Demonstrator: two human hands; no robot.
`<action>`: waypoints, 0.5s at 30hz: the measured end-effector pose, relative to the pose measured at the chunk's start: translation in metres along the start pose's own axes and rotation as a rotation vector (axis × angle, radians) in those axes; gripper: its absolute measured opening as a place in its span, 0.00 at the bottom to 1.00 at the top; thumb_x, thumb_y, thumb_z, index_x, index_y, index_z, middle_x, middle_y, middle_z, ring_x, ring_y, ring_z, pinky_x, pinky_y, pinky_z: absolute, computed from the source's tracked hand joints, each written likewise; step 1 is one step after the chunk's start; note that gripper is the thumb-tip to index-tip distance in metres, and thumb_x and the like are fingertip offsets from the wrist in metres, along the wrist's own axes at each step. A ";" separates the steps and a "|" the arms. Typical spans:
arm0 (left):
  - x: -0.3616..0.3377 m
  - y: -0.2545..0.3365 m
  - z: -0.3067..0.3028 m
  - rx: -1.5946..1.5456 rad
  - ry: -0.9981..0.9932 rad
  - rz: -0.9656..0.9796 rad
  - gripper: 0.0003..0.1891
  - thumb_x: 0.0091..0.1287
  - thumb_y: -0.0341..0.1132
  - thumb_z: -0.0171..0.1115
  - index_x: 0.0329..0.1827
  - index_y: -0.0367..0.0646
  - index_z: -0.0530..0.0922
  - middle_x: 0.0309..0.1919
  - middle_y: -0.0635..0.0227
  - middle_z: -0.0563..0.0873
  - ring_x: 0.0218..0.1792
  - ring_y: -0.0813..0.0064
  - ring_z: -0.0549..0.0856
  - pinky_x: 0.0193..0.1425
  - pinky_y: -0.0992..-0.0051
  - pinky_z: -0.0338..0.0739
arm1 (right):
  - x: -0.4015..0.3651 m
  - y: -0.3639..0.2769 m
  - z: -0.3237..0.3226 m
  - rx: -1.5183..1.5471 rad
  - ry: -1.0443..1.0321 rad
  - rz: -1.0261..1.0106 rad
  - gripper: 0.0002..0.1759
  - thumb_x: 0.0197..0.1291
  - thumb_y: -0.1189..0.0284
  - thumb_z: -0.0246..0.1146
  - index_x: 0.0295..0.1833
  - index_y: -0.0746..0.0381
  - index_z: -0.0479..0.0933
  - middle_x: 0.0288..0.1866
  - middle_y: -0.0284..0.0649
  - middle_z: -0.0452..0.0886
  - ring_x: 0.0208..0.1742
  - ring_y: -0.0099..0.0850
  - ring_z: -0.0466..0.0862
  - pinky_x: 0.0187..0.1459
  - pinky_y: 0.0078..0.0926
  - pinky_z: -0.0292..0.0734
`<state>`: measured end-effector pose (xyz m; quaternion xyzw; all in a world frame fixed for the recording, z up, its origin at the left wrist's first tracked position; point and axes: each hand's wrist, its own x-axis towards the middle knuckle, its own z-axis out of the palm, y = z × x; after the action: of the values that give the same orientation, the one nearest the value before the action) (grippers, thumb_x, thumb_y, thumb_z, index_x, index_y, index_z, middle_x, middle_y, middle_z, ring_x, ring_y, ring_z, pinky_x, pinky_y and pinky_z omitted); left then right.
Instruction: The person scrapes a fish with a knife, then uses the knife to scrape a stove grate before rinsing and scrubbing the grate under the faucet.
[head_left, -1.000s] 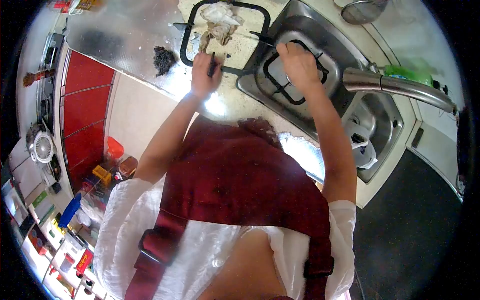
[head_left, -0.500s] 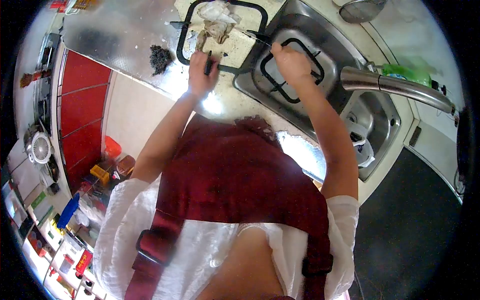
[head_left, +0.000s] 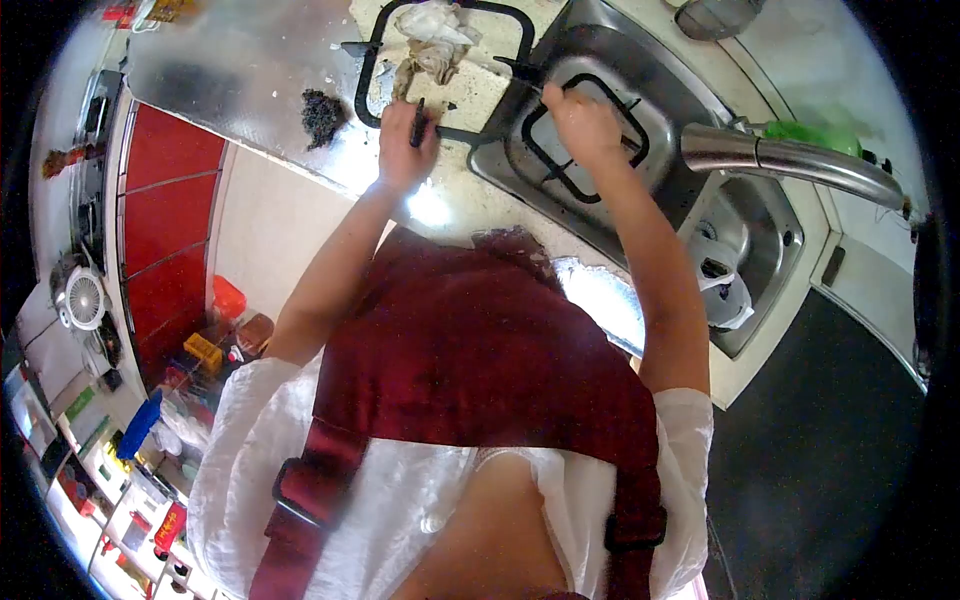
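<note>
Right hand (head_left: 585,122) shifts slightly leftward, fingers grasping a thin tool (head_left: 528,84); left hand (head_left: 404,155) clasps the pan support (head_left: 460,135) beneath its fingers, apparently steadying it.

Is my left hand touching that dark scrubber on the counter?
Apart: the head view shows a strip of bright countertop between your left hand and the dark scrubber.

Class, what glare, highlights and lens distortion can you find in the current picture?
Head view: glare whitens patches of the counter near the left hand; head view: wide-angle distortion curves the outer lines, with dark corners around them; head view: the metal tap carries pale highlights.
</note>
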<state>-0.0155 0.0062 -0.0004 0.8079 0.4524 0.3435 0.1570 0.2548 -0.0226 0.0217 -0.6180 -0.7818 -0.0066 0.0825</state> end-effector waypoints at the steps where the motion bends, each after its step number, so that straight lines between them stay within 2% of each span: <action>1: 0.001 0.002 0.000 -0.016 0.029 0.010 0.09 0.51 0.24 0.61 0.34 0.37 0.71 0.32 0.52 0.73 0.38 0.49 0.73 0.42 0.58 0.68 | -0.005 -0.005 -0.001 -0.002 0.000 -0.004 0.05 0.56 0.73 0.54 0.39 0.58 0.67 0.28 0.43 0.80 0.27 0.41 0.84 0.24 0.36 0.79; 3: 0.001 0.002 0.000 -0.037 0.059 0.017 0.09 0.51 0.24 0.61 0.34 0.37 0.71 0.31 0.52 0.73 0.38 0.49 0.73 0.42 0.58 0.68 | -0.018 -0.016 0.001 0.045 -0.113 0.019 0.05 0.58 0.73 0.53 0.41 0.57 0.68 0.32 0.45 0.79 0.28 0.46 0.82 0.27 0.41 0.78; 7: -0.001 0.002 0.000 -0.023 0.037 0.012 0.08 0.51 0.23 0.60 0.34 0.38 0.72 0.31 0.52 0.73 0.37 0.49 0.73 0.42 0.58 0.68 | -0.032 -0.040 -0.008 0.053 -0.141 0.039 0.05 0.56 0.74 0.54 0.39 0.58 0.67 0.29 0.43 0.78 0.26 0.45 0.82 0.25 0.37 0.78; 12: 0.001 0.009 -0.004 -0.025 0.034 0.009 0.08 0.52 0.23 0.60 0.34 0.38 0.73 0.31 0.53 0.73 0.37 0.50 0.73 0.42 0.58 0.68 | -0.033 -0.042 -0.005 0.046 -0.097 0.017 0.04 0.55 0.73 0.53 0.37 0.60 0.67 0.26 0.46 0.80 0.24 0.43 0.83 0.21 0.37 0.78; 15: 0.000 0.008 -0.003 -0.050 0.077 0.039 0.08 0.52 0.23 0.60 0.34 0.39 0.73 0.31 0.53 0.73 0.38 0.50 0.73 0.43 0.58 0.68 | -0.030 -0.031 0.002 0.019 -0.067 0.102 0.04 0.56 0.73 0.53 0.37 0.60 0.67 0.25 0.46 0.80 0.24 0.43 0.83 0.21 0.38 0.78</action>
<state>-0.0125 0.0023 0.0060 0.7986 0.4334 0.3886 0.1529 0.2316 -0.0590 0.0187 -0.6559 -0.7518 0.0260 0.0624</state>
